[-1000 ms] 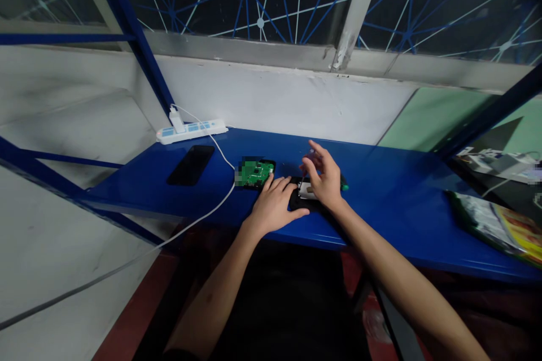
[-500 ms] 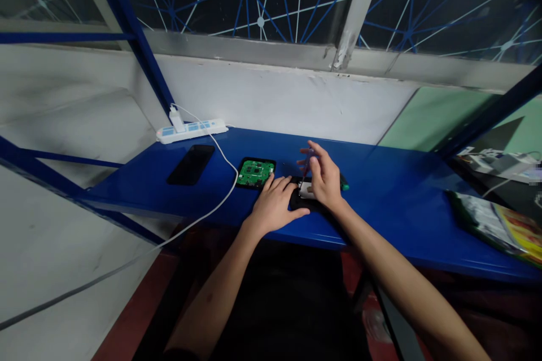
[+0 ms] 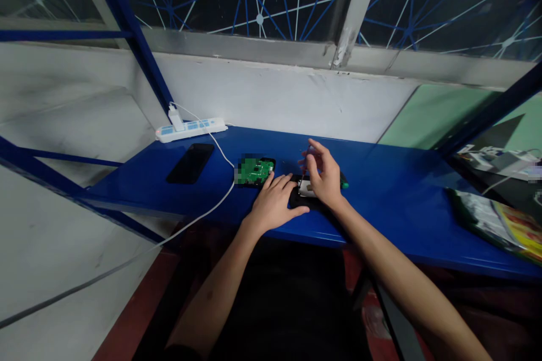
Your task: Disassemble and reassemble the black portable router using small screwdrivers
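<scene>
My left hand (image 3: 275, 203) lies with its fingers spread at the left edge of a black device casing (image 3: 298, 202). A silver-white plate (image 3: 306, 188) shows inside this casing. Above it, my right hand (image 3: 325, 175) grips a slim screwdriver (image 3: 304, 170) with a purplish handle, held upright with its tip down at the plate's left end. The fingers partly cover the handle. Just left of my left hand, a green circuit board (image 3: 256, 170) sits in a black shell. A green-ended object (image 3: 345, 184) pokes out behind my right hand, mostly hidden.
A black phone (image 3: 191, 163) lies on the blue table (image 3: 393, 203) at the left. Behind it is a white power strip (image 3: 195, 130) with a plugged-in charger, whose white cable (image 3: 203, 217) crosses the table. A colourful packet (image 3: 499, 223) rests at the right.
The fingers of my right hand have shifted slightly around the screwdriver handle, with the thumb a little lower. My left hand stays in place on the casing.
</scene>
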A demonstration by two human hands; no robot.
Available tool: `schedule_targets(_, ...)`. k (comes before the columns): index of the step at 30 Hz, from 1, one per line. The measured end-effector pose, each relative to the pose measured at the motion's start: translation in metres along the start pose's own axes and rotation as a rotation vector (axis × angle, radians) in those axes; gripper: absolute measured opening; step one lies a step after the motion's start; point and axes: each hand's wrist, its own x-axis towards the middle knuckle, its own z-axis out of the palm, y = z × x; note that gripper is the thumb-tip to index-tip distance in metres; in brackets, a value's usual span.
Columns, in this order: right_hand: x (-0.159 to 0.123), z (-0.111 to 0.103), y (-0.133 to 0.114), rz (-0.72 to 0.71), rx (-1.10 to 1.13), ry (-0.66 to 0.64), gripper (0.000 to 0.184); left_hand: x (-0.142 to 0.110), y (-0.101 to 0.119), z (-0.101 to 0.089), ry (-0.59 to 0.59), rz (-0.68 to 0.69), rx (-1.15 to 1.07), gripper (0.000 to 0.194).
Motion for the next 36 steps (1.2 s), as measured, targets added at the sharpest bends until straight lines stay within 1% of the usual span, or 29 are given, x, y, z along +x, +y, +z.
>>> schedule_targets(3, 0.0013, -0.0009, -0.0015, -0.048, -0.078, 0.048, 0.038, 0.0000, 0.0001, -0.0001, -0.001, -0.001, -0.005, 0.061)
schedule_targets(5, 0.0018, -0.0019, -0.0027, -0.055, -0.091, 0.052, 0.035, -0.0001, 0.0001, -0.0001, -0.003, -0.004, -0.010, 0.060)
schedule_targets(8, 0.0018, -0.0028, -0.0032, -0.025, -0.037, 0.015, 0.034, -0.0002, 0.0000, 0.0002, -0.002, -0.007, -0.012, 0.059)
schedule_targets(13, 0.0014, -0.0019, -0.0006, 0.013, 0.046, -0.039, 0.041, 0.0001, -0.0004, 0.0003, -0.018, -0.011, -0.005, 0.062)
schedule_targets(20, 0.0045, -0.0034, -0.0055, -0.066, -0.088, 0.053, 0.032, 0.0003, -0.0010, 0.0004, -0.008, 0.008, -0.007, 0.058)
schedule_targets(24, 0.0038, -0.0052, -0.0084, -0.052, -0.052, 0.012, 0.032, 0.0009, -0.0015, 0.0014, 0.003, 0.014, -0.008, 0.056)
schedule_targets(27, 0.0031, -0.0047, -0.0069, -0.011, 0.018, -0.030, 0.038, 0.0010, -0.0013, 0.0014, 0.006, 0.010, -0.004, 0.057)
schedule_targets(29, 0.0034, -0.0040, -0.0054, -0.005, 0.030, -0.032, 0.039, 0.0010, -0.0009, 0.0010, 0.003, 0.006, 0.007, 0.058)
schedule_targets(36, 0.0057, -0.0048, -0.0067, -0.098, -0.091, 0.043, 0.030, 0.0011, -0.0008, 0.0010, -0.008, 0.014, 0.029, 0.057)
